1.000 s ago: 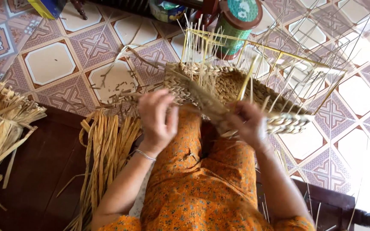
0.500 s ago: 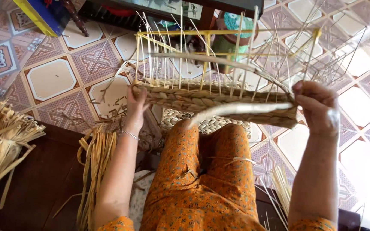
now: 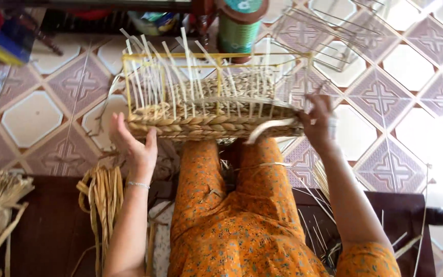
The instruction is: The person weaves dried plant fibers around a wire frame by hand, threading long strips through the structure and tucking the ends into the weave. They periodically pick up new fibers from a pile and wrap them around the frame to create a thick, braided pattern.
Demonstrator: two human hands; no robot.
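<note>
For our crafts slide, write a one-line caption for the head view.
Left hand and right hand hold a half-woven basket on a yellow frame over patterned floor tiles.

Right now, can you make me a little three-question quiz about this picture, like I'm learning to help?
1. True or false: the left hand touches the end of the half-woven basket.
2. The basket's frame is: A yellow, B black, C red?
3. Fill in: a loose pale strip curls below the basket near the ____ hand.

Key: 1 true; 2 A; 3 right.
</note>
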